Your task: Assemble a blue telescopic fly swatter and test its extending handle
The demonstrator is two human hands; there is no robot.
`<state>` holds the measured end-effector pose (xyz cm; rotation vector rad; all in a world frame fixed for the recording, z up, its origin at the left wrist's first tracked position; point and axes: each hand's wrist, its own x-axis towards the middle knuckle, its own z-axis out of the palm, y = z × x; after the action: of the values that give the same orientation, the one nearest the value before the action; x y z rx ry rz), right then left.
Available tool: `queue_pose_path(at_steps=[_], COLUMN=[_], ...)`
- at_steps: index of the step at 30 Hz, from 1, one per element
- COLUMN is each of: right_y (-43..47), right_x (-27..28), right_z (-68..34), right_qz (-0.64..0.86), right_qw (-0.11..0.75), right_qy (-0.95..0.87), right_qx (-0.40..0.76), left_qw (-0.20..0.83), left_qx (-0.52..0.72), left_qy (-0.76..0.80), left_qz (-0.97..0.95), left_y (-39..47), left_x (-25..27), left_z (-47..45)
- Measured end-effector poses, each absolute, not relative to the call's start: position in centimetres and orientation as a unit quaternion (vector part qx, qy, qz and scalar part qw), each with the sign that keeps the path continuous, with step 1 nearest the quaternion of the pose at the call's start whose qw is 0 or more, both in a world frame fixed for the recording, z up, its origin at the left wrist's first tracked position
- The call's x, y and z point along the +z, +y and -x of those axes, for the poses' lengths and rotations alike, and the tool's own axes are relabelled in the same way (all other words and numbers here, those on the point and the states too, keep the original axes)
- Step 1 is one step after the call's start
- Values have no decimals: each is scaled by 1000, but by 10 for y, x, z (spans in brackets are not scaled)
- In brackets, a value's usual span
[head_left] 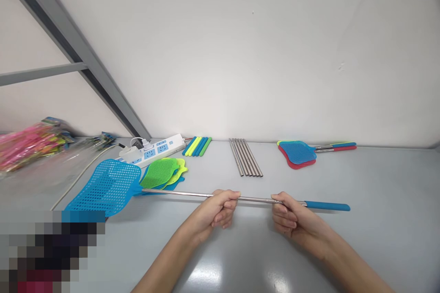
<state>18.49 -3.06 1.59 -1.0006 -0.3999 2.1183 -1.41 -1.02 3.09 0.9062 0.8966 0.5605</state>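
Observation:
Both hands grip one blue fly swatter (118,181), held level above the grey table with its metal telescopic rod stretched long. My left hand (223,208) is closed around the middle of the rod, thumb along the top. Farther right, my right hand (287,215) pinches the rod just short of the blue handle (328,206). The perforated blue head points left, partly in front of a small pile of loose green swatter heads (160,171), yellow and blue ones among them.
Along the wall lie a white power strip (161,147), several coloured handle sleeves (197,146), a row of metal rods (245,158) and a stack of swatters with handles (299,153). Plastic bags of pink swatters (30,144) lie at far left. A blurred patch covers the lower left corner.

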Motion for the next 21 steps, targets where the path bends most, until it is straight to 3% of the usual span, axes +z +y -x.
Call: queue_pose_path(at_steps=[21], right_y=[-24], right_x=[10], right_z=[-193], right_qz=[383], right_qw=[378], right_qy=[-195], right_qx=[820], left_qw=[734], left_qx=[290], left_qy=[440], left_qz=[-428], left_y=[-4], left_x=[31], left_z=[25])
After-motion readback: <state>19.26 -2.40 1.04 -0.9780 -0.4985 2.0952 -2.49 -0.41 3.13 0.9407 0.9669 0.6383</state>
